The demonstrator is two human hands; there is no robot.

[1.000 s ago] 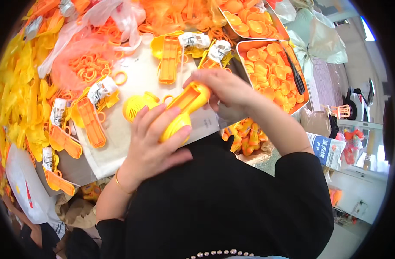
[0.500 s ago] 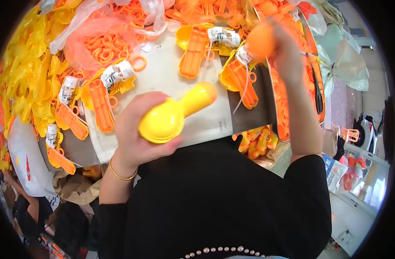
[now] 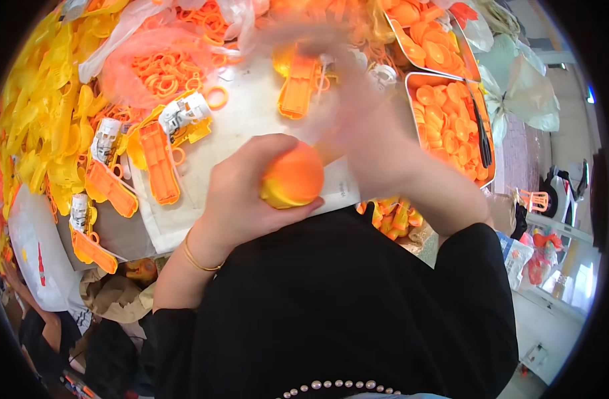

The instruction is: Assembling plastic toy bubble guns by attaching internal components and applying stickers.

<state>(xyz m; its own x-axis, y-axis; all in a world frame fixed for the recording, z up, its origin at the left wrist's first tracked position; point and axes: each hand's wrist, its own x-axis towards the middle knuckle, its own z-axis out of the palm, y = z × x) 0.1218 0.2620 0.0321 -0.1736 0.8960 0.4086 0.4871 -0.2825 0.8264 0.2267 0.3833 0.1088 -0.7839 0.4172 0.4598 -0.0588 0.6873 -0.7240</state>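
My left hand (image 3: 236, 189) is wrapped round a yellow round-headed plastic toy with an orange dome (image 3: 294, 173) over its head. Its handle is mostly hidden from this angle. Just beyond and to the right, my right hand (image 3: 357, 113) is smeared by motion, so its fingers cannot be read. It passes in front of a half-built toy (image 3: 296, 93) with an orange handle half. Left of my left hand lie more open toy halves: one orange and yellow piece with a white wired unit (image 3: 159, 163), and two smaller-looking ones (image 3: 111, 189) (image 3: 91, 253).
A pale work sheet (image 3: 231, 113) covers the table's middle. A big heap of yellow parts (image 3: 38, 126) rises at the left, beside a bag of orange rings (image 3: 161, 73). Metal trays of orange domes (image 3: 451, 123) stand at the right, with black tongs (image 3: 480, 126) on the nearer one.
My right hand has swung left from the trays to over the sheet. The orange dome it carried now sits on the yellow toy, which my left hand has turned and shifted right.
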